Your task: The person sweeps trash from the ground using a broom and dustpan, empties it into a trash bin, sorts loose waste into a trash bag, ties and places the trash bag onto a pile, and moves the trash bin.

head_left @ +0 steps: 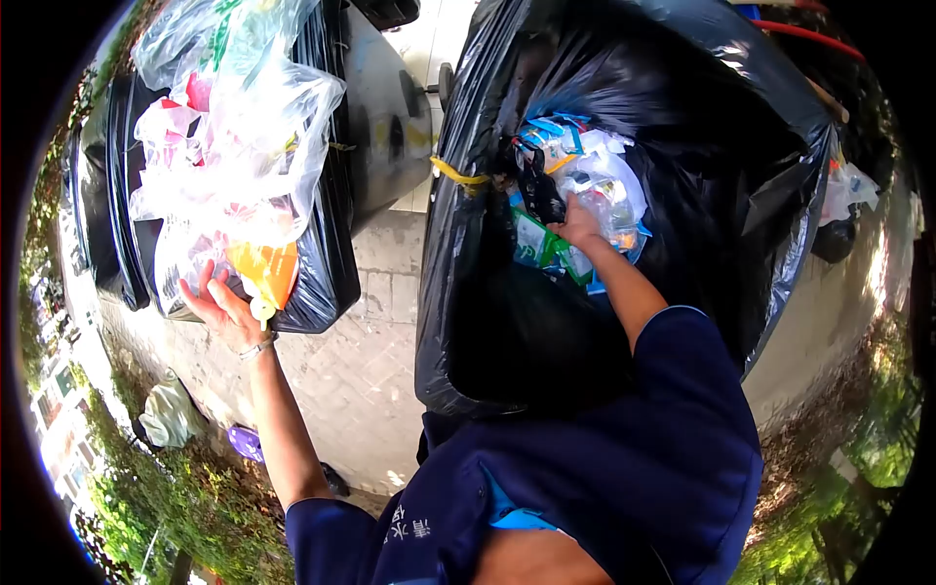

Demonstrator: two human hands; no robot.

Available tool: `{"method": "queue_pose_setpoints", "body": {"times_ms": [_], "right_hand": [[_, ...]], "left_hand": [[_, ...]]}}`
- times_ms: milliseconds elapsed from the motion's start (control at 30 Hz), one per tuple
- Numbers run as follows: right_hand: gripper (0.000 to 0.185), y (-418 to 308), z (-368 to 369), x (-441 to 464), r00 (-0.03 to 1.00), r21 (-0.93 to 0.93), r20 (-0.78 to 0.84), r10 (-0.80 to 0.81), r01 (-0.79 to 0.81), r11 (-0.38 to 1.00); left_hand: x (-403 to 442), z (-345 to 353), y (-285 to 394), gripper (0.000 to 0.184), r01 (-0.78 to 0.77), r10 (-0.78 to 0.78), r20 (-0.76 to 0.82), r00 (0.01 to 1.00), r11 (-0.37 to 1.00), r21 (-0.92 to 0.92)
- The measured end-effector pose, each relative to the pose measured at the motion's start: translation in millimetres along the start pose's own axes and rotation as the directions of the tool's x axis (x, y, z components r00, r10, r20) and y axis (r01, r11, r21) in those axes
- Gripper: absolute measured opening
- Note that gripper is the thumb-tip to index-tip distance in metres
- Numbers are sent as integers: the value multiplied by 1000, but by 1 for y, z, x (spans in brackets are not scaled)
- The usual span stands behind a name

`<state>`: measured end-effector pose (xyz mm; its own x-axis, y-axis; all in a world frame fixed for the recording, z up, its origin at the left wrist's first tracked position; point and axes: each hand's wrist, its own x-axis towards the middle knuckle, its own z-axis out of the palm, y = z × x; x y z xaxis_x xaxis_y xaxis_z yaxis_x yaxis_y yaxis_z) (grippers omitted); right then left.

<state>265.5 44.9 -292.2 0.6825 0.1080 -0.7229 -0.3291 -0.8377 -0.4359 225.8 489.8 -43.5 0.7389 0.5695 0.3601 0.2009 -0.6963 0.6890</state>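
Black bin liner (702, 146); orange packet (268, 271); green packet (532, 240); navy shirt (624, 439), white lettering (420, 528).

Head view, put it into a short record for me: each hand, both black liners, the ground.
Left hand: open, at the clear plastic bags, beside an orange item
Right hand: inside the right liner, at mixed rubbish; grip unclear
Left liner: black, clear bags heaped on it
Right liner: black, yellow strip at its edge
Ground: pale paving between the liners

Navy shirt (624, 439), white lettering (409, 526), wristband (256, 348)
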Motion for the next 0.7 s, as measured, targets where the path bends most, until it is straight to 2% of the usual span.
{"method": "queue_pose_setpoints", "body": {"times_ms": [33,67,133,167,233,300,367,400,433,500,533,600,633,700], "right_hand": [[96,-15,4,-1,999,-66,38,37,-34,997],[96,-27,13,0,998,-63,47,40,-37,997],[113,-48,29,7,980,-103,172,101,-84,991],[113,-54,38,11,979,-96,179,98,-82,992],[126,-64,57,22,973,-191,78,218,-200,961],[125,-73,70,34,958,-170,84,273,-256,951],[120,-79,79,42,932,-208,-59,358,-363,908],[106,-71,88,50,929,-216,-151,337,-363,906],[106,-56,97,62,929,-210,-145,341,-365,907],[83,-29,110,84,918,-296,-304,253,-344,891],[83,-31,102,80,922,-297,-296,250,-338,893],[54,-39,67,57,946,-115,-254,203,-238,964],[54,-32,61,52,946,-125,-256,201,-238,963],[41,-22,43,49,969,-84,-116,217,-227,970]], "left_hand": [[0,0,0,49,-2,2,7,1000,1000,-24],[-1,0,0,50,6,-6,19,1000,1000,-29],[-2,0,-1,50,-3,4,23,1000,1000,-31],[-1,0,-1,50,-19,20,20,1000,999,-41],[-2,-1,1,50,-18,18,26,999,1000,-24],[-2,0,2,49,-16,17,23,1000,999,-34],[-2,0,4,48,32,-30,22,999,996,-81],[-3,1,5,48,38,-37,16,999,993,-108],[-3,1,5,48,43,-41,22,999,993,-108],[-3,0,5,48,20,-18,29,999,998,-61],[-2,-1,4,48,8,-6,31,1000,998,-55],[-3,-2,5,49,2,-2,49,999,1000,11],[-3,-1,12,51,-10,6,68,998,998,69],[-3,-1,4,51,-15,15,44,999,1000,10]]}}
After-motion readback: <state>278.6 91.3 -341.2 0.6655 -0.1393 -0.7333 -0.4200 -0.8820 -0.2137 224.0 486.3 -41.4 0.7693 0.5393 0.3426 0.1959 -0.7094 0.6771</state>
